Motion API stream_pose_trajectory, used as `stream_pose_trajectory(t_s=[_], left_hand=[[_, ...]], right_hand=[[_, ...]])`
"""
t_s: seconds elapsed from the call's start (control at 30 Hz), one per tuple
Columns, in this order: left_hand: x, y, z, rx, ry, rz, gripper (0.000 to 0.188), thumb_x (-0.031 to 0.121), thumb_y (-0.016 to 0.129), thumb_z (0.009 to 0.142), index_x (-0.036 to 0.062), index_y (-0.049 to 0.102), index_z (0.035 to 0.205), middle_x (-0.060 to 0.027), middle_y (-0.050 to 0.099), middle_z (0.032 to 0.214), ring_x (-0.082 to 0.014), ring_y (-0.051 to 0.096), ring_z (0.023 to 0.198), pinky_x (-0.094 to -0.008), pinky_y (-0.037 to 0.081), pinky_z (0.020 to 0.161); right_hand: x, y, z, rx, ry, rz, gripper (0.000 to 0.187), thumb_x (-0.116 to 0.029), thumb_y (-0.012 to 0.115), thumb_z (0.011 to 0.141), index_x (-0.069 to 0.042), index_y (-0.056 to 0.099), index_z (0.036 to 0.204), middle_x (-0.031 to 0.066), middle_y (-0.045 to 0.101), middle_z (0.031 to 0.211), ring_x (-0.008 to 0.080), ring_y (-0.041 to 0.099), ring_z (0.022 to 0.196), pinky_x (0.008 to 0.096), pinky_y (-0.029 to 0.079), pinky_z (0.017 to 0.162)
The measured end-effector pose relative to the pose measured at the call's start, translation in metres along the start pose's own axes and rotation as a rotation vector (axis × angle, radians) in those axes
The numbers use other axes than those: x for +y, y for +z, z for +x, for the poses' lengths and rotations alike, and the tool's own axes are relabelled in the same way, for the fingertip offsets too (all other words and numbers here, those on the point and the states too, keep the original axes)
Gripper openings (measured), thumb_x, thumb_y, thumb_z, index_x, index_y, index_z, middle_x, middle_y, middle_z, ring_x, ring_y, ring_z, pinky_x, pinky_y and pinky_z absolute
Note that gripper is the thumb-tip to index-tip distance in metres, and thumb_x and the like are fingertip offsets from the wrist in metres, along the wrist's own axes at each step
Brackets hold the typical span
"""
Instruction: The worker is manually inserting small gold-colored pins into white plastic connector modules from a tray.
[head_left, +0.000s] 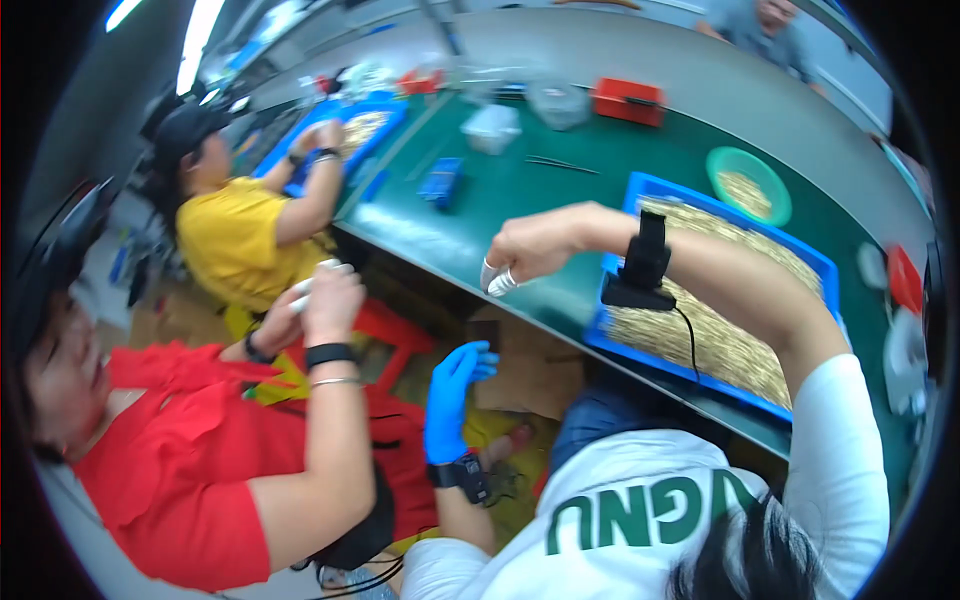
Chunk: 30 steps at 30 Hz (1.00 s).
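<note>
My left hand (460, 385) wears a blue glove and hangs below the front edge of the table. Its fingers are stretched out and slightly bent, and nothing shows in them. My right hand (540, 245), bare except for white finger cots on two fingertips, hovers over the table's front edge with its fingers curled in. No held thing is visible at its fingertips. Beneath my right forearm lies a blue tray (715, 384) full of small gold-coloured metal pieces (690, 335), too blurred to name. A black camera-like device is strapped to each of my wrists.
On the green table (440, 235) are a green bowl (780, 205) of similar pieces, tweezers (562, 165), a red box (628, 101), a clear plastic container (492, 128) and a blue block (440, 182). Co-workers in red (180, 450) and yellow (230, 235) sit to the left; another person (765, 35) is opposite.
</note>
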<state>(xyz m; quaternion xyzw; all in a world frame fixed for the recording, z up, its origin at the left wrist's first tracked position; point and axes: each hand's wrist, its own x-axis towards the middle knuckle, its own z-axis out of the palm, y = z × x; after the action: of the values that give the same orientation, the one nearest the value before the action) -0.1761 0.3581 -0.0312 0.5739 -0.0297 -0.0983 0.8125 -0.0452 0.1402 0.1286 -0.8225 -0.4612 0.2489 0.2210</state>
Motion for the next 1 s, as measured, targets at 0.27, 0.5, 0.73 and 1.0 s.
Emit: stream_pose_trajectory(t_s=[0.27,0.5,0.73,1.0], left_hand=[[0.050,0.117,0.069,-0.029,0.162,0.284,0.026,0.019,0.051,0.089,-0.0011,0.060,0.102,-0.0084,0.063,0.086,-0.0168,0.057,0.074,-0.0295,0.046,0.072],[0.029,0.246,0.188,-0.359,-0.102,-0.613,0.023,0.018,0.050,0.088,0.0021,0.055,0.104,-0.0092,0.059,0.097,-0.0190,0.054,0.084,-0.0311,0.044,0.077],[-0.009,0.268,0.214,-0.221,-0.154,-0.534,0.021,0.017,0.050,0.088,0.0024,0.055,0.103,-0.0094,0.059,0.094,-0.0182,0.055,0.082,-0.0292,0.045,0.073],[-0.009,0.255,0.202,-0.207,0.083,-0.197,0.022,0.019,0.053,0.087,0.0018,0.056,0.101,-0.0080,0.061,0.085,-0.0149,0.056,0.071,-0.0273,0.045,0.064]], right_hand=[[0.083,-0.016,-0.195,0.397,0.304,-0.199,0.031,-0.022,0.056,0.086,-0.001,0.058,0.108,0.0133,0.064,0.098,0.0275,0.061,0.086,0.0333,0.047,0.076],[0.126,0.029,-0.237,0.947,0.559,0.419,0.024,-0.018,0.056,0.084,-0.003,0.062,0.103,0.0100,0.065,0.093,0.0238,0.062,0.081,0.0318,0.048,0.073],[0.144,0.047,-0.211,0.912,0.538,-0.538,0.016,-0.013,0.057,0.077,-0.009,0.066,0.090,0.0107,0.065,0.083,0.0299,0.061,0.075,0.0379,0.049,0.066],[0.135,0.018,-0.213,0.657,0.506,-0.486,0.015,-0.015,0.062,0.072,-0.007,0.065,0.084,0.0093,0.064,0.074,0.0289,0.061,0.072,0.0402,0.047,0.063]])
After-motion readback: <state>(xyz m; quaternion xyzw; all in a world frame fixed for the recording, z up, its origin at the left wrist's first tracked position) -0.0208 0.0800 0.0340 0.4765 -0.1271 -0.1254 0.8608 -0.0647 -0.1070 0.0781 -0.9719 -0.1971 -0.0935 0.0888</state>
